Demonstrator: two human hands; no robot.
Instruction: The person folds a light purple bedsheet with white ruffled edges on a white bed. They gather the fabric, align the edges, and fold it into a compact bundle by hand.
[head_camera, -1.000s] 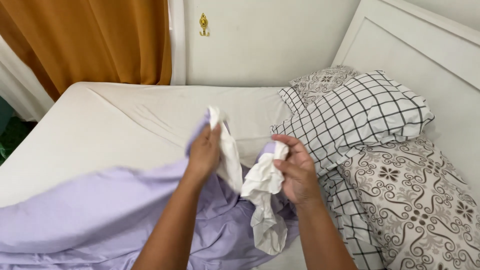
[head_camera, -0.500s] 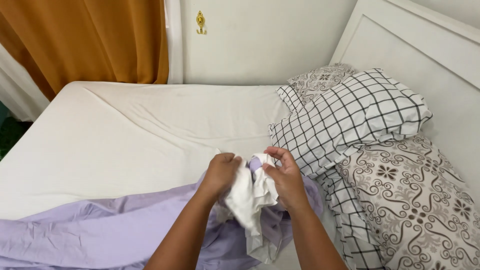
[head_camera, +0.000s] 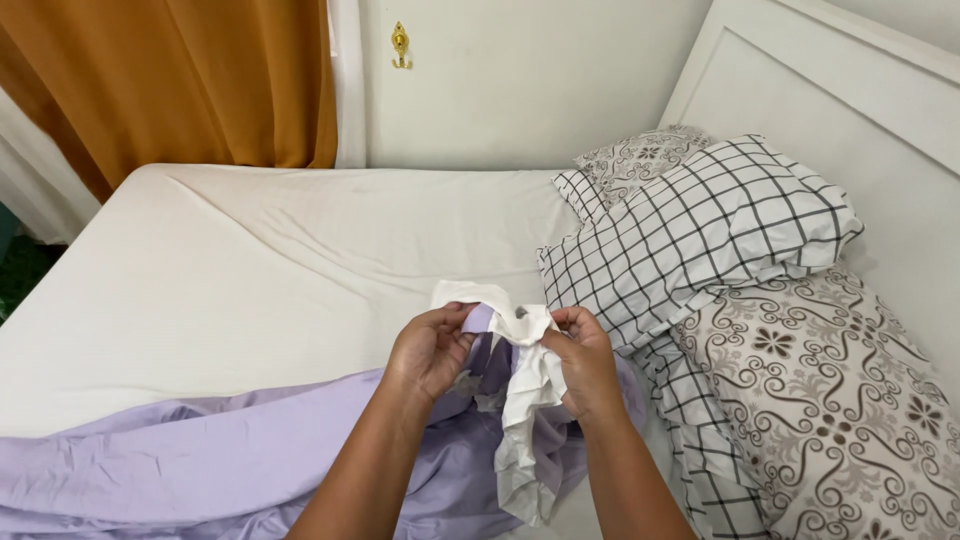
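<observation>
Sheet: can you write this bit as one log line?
left hand: grips sheet | right hand: grips white edge | place: bed

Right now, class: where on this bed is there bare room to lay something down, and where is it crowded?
Free: the bare white mattress between the orange curtain and lilac sheet. Crowded: the right side, with stacked pillows, and the near edge, where both hands bunch the sheet.

— What is around the bed (head_camera: 250, 270)?
— A white wall (head_camera: 520, 80) with a small gold hook (head_camera: 400, 45), an orange curtain (head_camera: 170, 80) at the left, and a white headboard (head_camera: 850, 110) at the right.
— Any pillows?
— Yes, a checked pillow (head_camera: 700, 230) lies over a floral pillow (head_camera: 840, 390).
</observation>
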